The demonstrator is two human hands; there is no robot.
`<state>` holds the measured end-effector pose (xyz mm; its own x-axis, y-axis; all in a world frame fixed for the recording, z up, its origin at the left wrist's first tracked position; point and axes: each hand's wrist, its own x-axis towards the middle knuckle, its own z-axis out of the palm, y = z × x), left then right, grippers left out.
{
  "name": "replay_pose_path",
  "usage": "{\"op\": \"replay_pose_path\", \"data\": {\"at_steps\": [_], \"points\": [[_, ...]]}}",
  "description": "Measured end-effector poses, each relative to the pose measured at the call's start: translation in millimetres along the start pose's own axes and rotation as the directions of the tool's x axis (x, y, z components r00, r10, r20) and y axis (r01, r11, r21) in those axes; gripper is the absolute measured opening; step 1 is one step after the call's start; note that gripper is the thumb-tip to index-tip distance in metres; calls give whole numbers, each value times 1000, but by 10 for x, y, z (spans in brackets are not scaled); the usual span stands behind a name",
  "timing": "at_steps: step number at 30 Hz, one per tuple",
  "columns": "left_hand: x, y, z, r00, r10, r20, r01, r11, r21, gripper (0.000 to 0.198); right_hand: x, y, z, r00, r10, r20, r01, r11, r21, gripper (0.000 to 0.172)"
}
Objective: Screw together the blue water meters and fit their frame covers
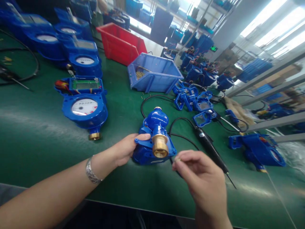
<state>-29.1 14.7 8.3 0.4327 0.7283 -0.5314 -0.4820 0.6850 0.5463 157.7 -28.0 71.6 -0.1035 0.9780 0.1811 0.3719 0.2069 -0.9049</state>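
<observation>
A blue water meter [157, 122] stands on the bench before me, its brass threaded pipe end [160, 149] facing me. My left hand [128, 146] grips its left side, with the thumb over a blue flange. My right hand [200, 178] is closed in a pinch just right of the meter's lower edge. Between thumb and forefinger shows a tiny pale-gold bit that looks like a small screw; most of it is hidden. A black electric screwdriver [211, 148] with a thin bit lies to the right of the meter.
Another water meter [84, 105] with a bare display board lies at left, more behind it. Farther back are a red bin [121, 43] and a blue bin [154, 73] with small brass screws. Blue plastic frames [202, 108] are piled right, near another meter [259, 151]. Black cable loops mid-bench.
</observation>
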Motion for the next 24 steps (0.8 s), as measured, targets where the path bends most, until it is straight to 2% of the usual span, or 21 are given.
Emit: {"op": "replay_pose_path", "data": {"at_steps": [3,7,11,14,19,24], "points": [[-4,3,3,1000,3,-3,-3,1000,1,24,-184,-45,265,999,-48,21,50,994,-99,15],[-11,22,13,1000,-14,-7,14,1000,-4,27,-125,-28,472,986,-163,-34,146,946,-290,11],[-16,28,21,1000,-20,-12,20,1000,-5,30,-86,-41,522,966,-255,-28,216,867,-449,10],[-12,24,17,1000,-17,-4,17,1000,-8,31,-86,-70,539,951,-306,-38,246,827,-506,11],[-6,23,13,1000,-7,20,8,999,-32,35,-82,-99,555,956,-291,-25,229,798,-558,11],[-30,15,29,1000,16,-9,-16,997,-71,30,-93,-91,554,960,-279,-31,213,795,-568,12]]}}
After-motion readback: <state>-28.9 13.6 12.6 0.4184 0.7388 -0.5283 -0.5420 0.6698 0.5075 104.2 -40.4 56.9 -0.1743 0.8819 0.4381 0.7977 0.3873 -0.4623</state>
